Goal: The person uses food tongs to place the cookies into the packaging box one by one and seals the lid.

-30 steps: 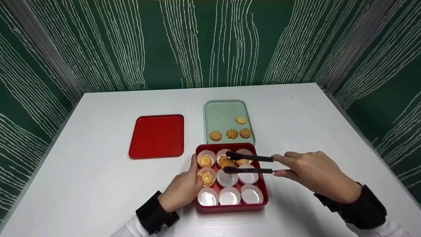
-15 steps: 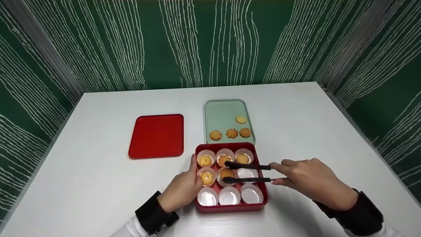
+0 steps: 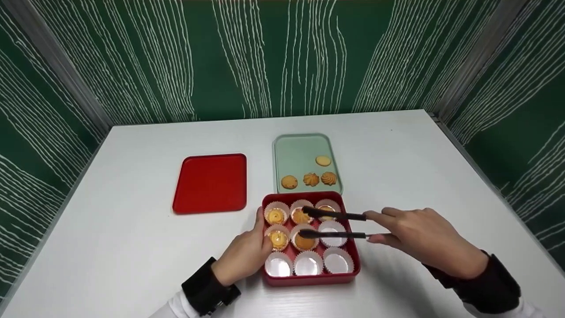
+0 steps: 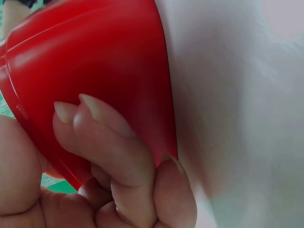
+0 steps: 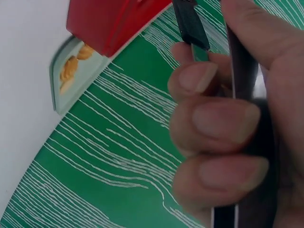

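A red box [image 3: 311,280] near the table's front holds rows of white paper cups. My left hand [image 3: 245,256] grips its left wall, thumb at the rim; the left wrist view shows curled fingers [image 4: 107,137] against the outer side. In my right hand [image 3: 426,240] are black tongs [image 3: 340,235], their arms spread apart over the box. A round brown cookie [image 3: 304,242] sits in the middle cup, just below the nearer tip. The back row holds a swirl cookie [image 3: 276,216], a flower-shaped cookie [image 3: 300,216] and a cookie partly hidden by the tongs. Another swirl cookie [image 3: 278,239] lies in the middle row's left cup.
Behind the box stands a pale green tray [image 3: 300,150] with several cookies on its front and right parts. A red square lid or tray [image 3: 212,183] lies flat to the left. Green walls with white lines [image 3: 247,57] surround the white table.
The round brown cookie has gone from between the tong tips, over the back row, down into the middle cup. The tongs dipped toward the front, then rose back slightly. The left hand has stayed put.
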